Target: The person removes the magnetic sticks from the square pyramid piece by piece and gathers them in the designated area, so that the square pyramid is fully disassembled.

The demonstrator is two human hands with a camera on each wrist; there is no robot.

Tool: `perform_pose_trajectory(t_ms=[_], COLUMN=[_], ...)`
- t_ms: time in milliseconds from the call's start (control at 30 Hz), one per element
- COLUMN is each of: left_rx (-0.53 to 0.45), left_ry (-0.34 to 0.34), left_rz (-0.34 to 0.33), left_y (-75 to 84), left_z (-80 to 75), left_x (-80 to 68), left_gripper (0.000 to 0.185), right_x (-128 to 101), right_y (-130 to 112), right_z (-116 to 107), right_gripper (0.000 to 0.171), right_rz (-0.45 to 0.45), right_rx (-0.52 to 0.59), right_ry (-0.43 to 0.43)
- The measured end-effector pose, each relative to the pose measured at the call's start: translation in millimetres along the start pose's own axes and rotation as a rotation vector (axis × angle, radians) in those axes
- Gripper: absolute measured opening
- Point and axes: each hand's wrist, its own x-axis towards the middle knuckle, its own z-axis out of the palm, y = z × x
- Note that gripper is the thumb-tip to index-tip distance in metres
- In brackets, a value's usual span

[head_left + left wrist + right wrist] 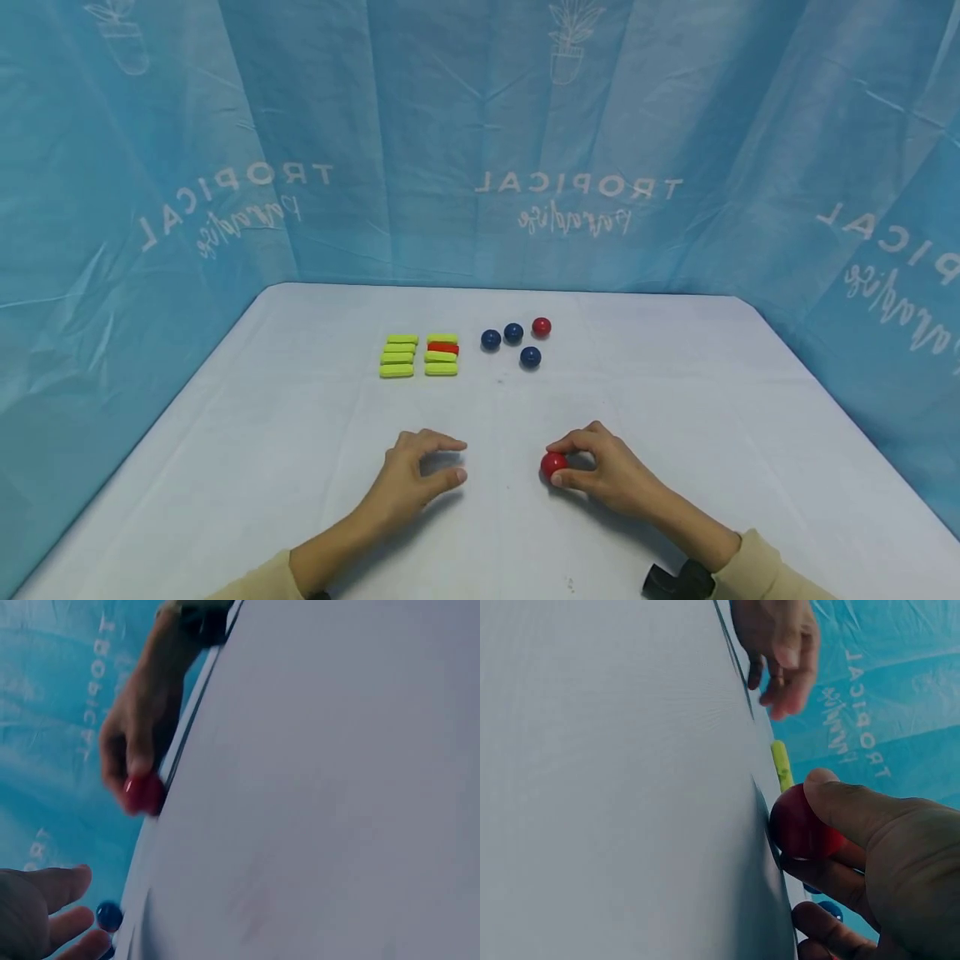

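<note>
My right hand [611, 471] pinches a shiny red ball [553, 465] between thumb and fingers, low over the white table; the same red ball [804, 823] fills the grip in the right wrist view. To the left, my left hand [412, 475] holds nothing, its thumb and fingers spread apart in a loose C facing the ball. Farther back lie three dark blue balls [530, 357] and a second red ball [542, 327]. Left of those are two columns of yellow-green sticks [397, 358], with one red stick [443, 347] in the right column.
The white table [225, 467] runs back to a blue curtain [480, 125] with printed lettering, which also hangs along both sides. A black wrist device [678, 581] sits by the right sleeve [765, 571].
</note>
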Motion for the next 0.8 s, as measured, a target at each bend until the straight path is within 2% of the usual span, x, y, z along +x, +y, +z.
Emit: perform_pose_trajectory(t_ms=[133,300,367,600,800], left_rx=[0.020,0.059,0.089,0.192,0.202], left_ry=[-0.024,0.021,0.030,0.010,-0.015], left_rz=[0.051,0.193,0.229,0.249,0.224], left_y=[4.7,3.4,2.5,4.2,5.2], left_z=[12.1,21.7,24.0,24.4,23.9], left_x=[-18.4,-33.7,-36.7,-40.2,-41.4], left_gripper=[0.027,0.026,0.026,0.025,0.024], right_x=[0.1,0.1,0.9,16.9,57.2], right_y=[-0.2,1.8,2.0,0.2,7.6], right_z=[1.0,2.3,2.1,-7.5,-26.7], right_gripper=[0.037,0.038,0.037,0.037,0.038], right_rz=[0.011,-0.013,-0.019,0.024,0.093], right_rx=[-0.004,-0.028,-0.034,-0.027,-0.012], right_ry=[0.000,0.008,0.007,-0.019,0.070])
